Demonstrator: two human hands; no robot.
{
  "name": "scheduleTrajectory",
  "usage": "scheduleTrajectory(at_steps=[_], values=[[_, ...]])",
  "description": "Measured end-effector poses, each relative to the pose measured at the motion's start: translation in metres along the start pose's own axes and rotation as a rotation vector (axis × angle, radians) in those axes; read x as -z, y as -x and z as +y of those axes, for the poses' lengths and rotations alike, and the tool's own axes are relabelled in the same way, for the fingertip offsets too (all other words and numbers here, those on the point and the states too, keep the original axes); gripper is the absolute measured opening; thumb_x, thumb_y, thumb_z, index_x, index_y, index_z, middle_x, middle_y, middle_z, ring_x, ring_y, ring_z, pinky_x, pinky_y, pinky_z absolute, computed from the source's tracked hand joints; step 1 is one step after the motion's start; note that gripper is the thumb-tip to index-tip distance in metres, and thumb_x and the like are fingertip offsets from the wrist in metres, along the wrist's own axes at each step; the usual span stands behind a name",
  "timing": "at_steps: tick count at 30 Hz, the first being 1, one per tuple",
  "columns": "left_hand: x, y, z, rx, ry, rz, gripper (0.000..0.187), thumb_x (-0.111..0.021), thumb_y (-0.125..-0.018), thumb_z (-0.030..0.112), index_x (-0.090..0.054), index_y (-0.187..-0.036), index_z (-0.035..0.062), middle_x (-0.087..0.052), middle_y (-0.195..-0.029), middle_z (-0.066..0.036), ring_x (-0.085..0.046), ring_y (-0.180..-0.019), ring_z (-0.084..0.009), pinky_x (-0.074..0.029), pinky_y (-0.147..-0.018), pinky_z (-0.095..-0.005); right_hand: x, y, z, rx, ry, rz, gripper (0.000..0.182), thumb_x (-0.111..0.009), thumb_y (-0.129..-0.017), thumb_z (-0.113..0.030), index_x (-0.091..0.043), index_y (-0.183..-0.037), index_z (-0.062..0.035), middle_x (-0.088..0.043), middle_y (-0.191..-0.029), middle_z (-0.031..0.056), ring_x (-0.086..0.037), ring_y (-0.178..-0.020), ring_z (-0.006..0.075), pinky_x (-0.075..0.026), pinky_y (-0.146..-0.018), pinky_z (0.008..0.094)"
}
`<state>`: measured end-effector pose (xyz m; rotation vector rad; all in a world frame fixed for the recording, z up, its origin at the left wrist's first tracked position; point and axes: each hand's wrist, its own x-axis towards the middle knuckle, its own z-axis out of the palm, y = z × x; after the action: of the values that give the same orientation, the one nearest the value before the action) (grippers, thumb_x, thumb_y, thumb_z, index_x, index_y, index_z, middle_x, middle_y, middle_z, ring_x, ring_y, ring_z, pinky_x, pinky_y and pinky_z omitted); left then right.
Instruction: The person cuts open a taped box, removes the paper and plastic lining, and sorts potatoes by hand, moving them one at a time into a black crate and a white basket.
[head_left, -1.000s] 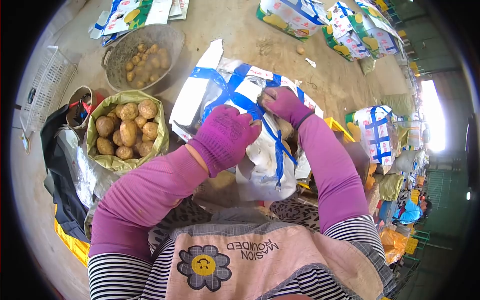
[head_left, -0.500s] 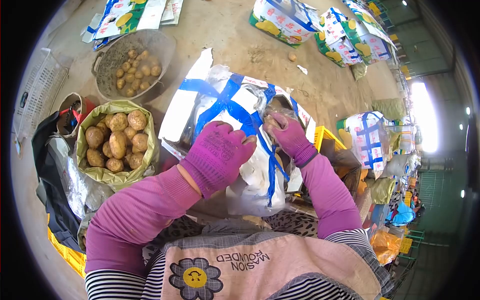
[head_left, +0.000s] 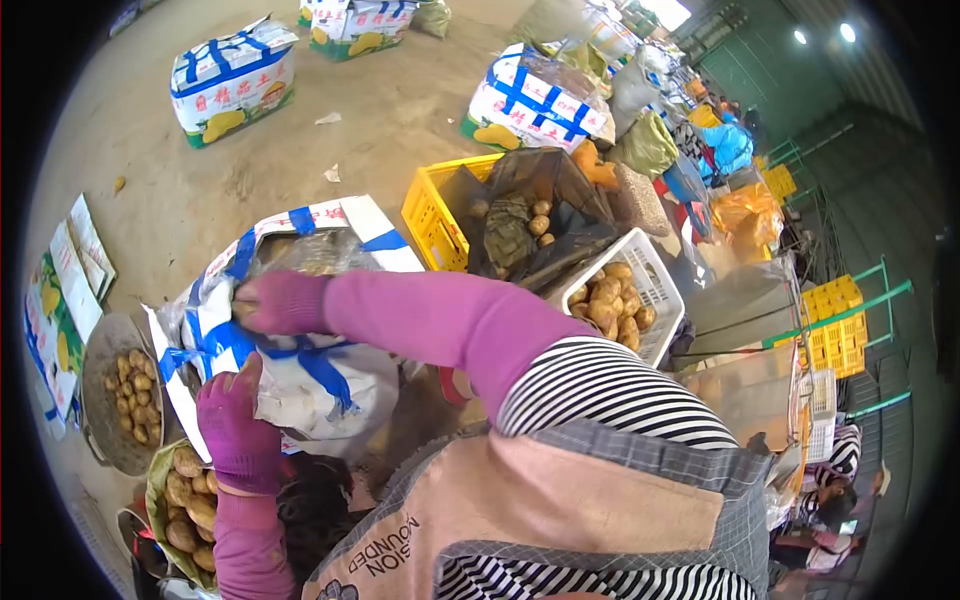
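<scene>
**Both gloved hands on the taped box**

My right hand (head_left: 275, 302) is pressing on top of the blue-taped box (head_left: 290, 340), fingers curled against the plastic liner; whether they are pinching anything is hard to tell. My left hand (head_left: 232, 425) is closing on the box's near edge, and its fingertips are hiding behind the flap. My own sleeve and apron are covering the box's right side. Bare concrete floor (head_left: 200, 190) is lying open beyond the box. A yellow crate (head_left: 430, 215) is standing just beside it, a white basket of potatoes (head_left: 655, 290) farther right, and a metal basin (head_left: 105, 400) and a green sack of potatoes (head_left: 160, 480) are crowding my left.
</scene>
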<state>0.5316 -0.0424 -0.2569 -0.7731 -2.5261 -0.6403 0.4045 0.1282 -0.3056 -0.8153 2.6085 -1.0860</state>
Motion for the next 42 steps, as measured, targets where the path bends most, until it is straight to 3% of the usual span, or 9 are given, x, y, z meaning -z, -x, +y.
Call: scheduleTrajectory(at_steps=[3,4,9,19,29,34,35,40,42], values=[[0.006,0.006,0.003,-0.019,0.014,0.091,0.046,-0.054,-0.068,0.006,-0.064,-0.113,0.0052,-0.056,-0.079,-0.012,-0.055,-0.076,-0.0336,-0.044,-0.073,-0.0444,-0.003,-0.025,-0.02,0.21,-0.145,0.203,0.022,-0.06,-0.083,-0.024,-0.063,-0.092,-0.0047,-0.064,-0.082,0.0231,-0.063,-0.079,0.0384,-0.05,-0.071,0.0439],[0.016,0.011,0.003,-0.014,-0.041,0.165,0.048,-0.053,-0.067,0.006,-0.064,-0.113,0.0056,-0.057,-0.081,-0.011,-0.055,-0.079,-0.0335,-0.044,-0.076,-0.0453,-0.024,-0.066,0.039,0.735,0.37,0.294,0.017,-0.058,-0.087,-0.019,-0.064,-0.093,-0.0046,-0.063,-0.087,0.0193,-0.062,-0.084,0.0357,-0.051,-0.075,0.0391],[0.025,0.022,0.004,0.087,0.083,0.058,0.043,-0.062,-0.069,0.017,-0.064,-0.111,0.0048,-0.057,-0.083,-0.007,-0.057,-0.081,-0.0293,-0.045,-0.077,-0.0427,0.112,-0.008,-0.034,-0.134,0.173,-0.109,0.045,-0.055,-0.091,-0.044,-0.065,-0.11,-0.0049,-0.068,-0.103,0.0159,-0.066,-0.09,0.0313,-0.052,-0.08,0.0384],[-0.005,0.034,0.007,0.055,-0.001,0.006,0.041,-0.062,-0.064,0.011,-0.062,-0.105,0.0106,-0.054,-0.086,-0.006,-0.055,-0.08,-0.0274,-0.044,-0.074,-0.0436,0.022,-0.065,-0.119,0.149,1.107,-0.405,0.034,-0.05,-0.088,-0.034,-0.069,-0.105,-0.0107,-0.069,-0.094,0.0145,-0.066,-0.093,0.0322,-0.052,-0.081,0.0429],[0.005,0.028,0.004,0.046,-0.083,-0.086,0.032,-0.059,-0.072,0.017,-0.062,-0.102,0.0098,-0.057,-0.084,-0.008,-0.057,-0.079,-0.0286,-0.044,-0.072,-0.0447,0.058,0.005,-0.076,0.026,0.17,-0.353,0.04,-0.05,-0.092,-0.04,-0.065,-0.11,-0.0078,-0.065,-0.104,0.0186,-0.062,-0.096,0.0349,-0.049,-0.085,0.0418],[0.006,0.007,0.016,0.162,-0.167,-0.379,0.02,-0.057,-0.076,0.023,-0.066,-0.091,0.0118,-0.06,-0.081,-0.006,-0.06,-0.077,-0.0251,-0.045,-0.07,-0.0406,0.003,-0.03,-0.081,0.274,0.468,-0.317,0.039,-0.056,-0.093,-0.033,-0.06,-0.121,-0.0071,-0.067,-0.102,0.0094,-0.063,-0.092,0.0182,-0.051,-0.078,0.0313],[-0.002,0.021,0.007,0.083,-0.168,-0.032,0.021,-0.058,-0.075,0.023,-0.066,-0.092,0.0133,-0.059,-0.079,-0.006,-0.06,-0.076,-0.0234,-0.046,-0.069,-0.0393,0.006,-0.026,-0.08,0.231,0.342,-0.323,0.039,-0.056,-0.093,-0.033,-0.06,-0.121,-0.0068,-0.067,-0.1,0.0097,-0.064,-0.089,0.0174,-0.052,-0.075,0.0311],[-0.002,0.04,0.06,-0.214,-0.019,0.068,0.031,-0.061,-0.072,0.019,-0.064,-0.102,0.0103,-0.055,-0.079,-0.003,-0.058,-0.076,-0.0246,-0.047,-0.068,-0.0384,0.073,0.035,-0.111,0.126,-0.494,-0.148,0.04,-0.051,-0.097,-0.029,-0.055,-0.122,0.0018,-0.064,-0.086,0.0089,-0.06,-0.059,0.0115,-0.048,-0.053,0.0228],[0.007,0.04,0.09,-0.313,0.124,0.052,0.035,-0.063,-0.072,0.017,-0.063,-0.106,0.0088,-0.051,-0.076,-0.003,-0.057,-0.077,-0.0234,-0.048,-0.071,-0.0386,0.12,0.042,-0.074,0.117,-0.202,0.089,0.037,-0.048,-0.1,-0.031,-0.057,-0.119,-0.0017,-0.064,-0.082,0.0067,-0.058,-0.057,0.0113,-0.044,-0.048,0.0225]])
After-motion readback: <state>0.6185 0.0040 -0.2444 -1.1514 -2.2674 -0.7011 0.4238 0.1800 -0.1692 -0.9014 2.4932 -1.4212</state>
